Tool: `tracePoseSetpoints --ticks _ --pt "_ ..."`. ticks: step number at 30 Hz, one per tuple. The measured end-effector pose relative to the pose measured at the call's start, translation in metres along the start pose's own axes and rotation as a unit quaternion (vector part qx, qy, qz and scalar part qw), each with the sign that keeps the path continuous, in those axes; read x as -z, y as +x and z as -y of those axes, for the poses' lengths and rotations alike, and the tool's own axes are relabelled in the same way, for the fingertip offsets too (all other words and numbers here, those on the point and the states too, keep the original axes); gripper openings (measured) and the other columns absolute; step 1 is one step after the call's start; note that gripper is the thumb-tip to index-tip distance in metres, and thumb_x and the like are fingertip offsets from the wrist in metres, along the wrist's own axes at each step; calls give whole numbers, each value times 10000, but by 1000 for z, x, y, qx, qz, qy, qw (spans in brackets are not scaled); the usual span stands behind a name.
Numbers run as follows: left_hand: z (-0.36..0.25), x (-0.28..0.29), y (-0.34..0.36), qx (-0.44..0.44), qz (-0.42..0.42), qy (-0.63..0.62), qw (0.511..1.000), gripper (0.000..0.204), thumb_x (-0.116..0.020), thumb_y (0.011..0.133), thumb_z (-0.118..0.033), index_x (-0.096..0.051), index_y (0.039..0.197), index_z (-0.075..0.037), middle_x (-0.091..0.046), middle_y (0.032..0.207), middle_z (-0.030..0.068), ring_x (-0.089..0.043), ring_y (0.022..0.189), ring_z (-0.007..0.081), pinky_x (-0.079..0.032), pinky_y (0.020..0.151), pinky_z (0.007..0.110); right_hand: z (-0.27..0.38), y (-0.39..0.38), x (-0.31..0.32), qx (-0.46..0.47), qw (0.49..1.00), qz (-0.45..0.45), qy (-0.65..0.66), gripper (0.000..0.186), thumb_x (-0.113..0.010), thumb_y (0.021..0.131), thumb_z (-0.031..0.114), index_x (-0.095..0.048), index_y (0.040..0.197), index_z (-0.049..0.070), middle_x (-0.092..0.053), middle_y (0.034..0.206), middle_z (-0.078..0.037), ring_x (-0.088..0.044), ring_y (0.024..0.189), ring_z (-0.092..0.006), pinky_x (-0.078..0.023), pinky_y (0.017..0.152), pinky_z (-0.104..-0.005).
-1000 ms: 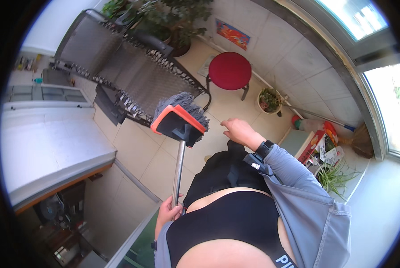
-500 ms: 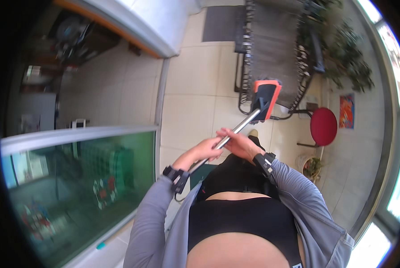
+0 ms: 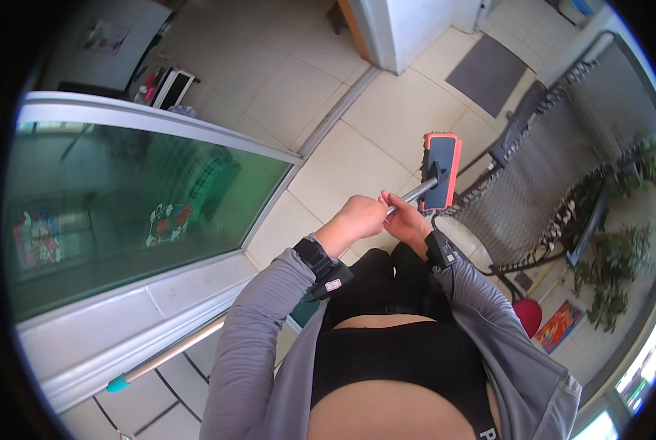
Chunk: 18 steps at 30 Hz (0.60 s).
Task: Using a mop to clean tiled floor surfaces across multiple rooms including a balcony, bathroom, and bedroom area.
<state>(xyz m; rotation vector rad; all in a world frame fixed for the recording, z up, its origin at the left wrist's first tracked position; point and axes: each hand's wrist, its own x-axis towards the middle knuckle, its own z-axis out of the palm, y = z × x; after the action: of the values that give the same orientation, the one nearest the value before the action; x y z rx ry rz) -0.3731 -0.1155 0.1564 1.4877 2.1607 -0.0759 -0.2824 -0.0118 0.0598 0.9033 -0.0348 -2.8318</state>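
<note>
Both hands are wrapped tight around the mop [image 3: 441, 172] pole. The left hand [image 3: 359, 217] sits just behind the right hand [image 3: 405, 218]. The orange mop head lies flat on the floor [image 3: 387, 117], out past the hands.

Bright, even daylight in a strongly curved fisheye frame.

Light floods in from the window [image 3: 639, 381] at four o'clock, blown out white; the floor tiles [image 3: 387, 125] show only soft shadows. The glass panel [image 3: 123, 198] at nine o'clock carries green reflections. Straight edges bow near the black rim; focus stays fairly sharp.
</note>
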Motion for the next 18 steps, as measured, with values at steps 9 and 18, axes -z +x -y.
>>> tracePoseSetpoints --ticks 9,18 --pt "56 28 -8 61 70 -228 969 443 -647 675 -287 -447 990 -49 -585 753 156 -578 705 335 -450 598 406 35 80 -25 -75 995 -52 42 162 -442 911 182 -523 865 50 -552 731 -24 -499 656 -146 -450 700 -287" --pt "154 0 33 152 59 -742 651 281 -570 783 -156 -423 986 -27 -481 622 17 -432 449 66 -345 378 197 81 196 -88 -99 990 -79 -64 130 -486 888 177 -497 823 64 -520 664 -21 -519 653 -149 -428 747 -305"
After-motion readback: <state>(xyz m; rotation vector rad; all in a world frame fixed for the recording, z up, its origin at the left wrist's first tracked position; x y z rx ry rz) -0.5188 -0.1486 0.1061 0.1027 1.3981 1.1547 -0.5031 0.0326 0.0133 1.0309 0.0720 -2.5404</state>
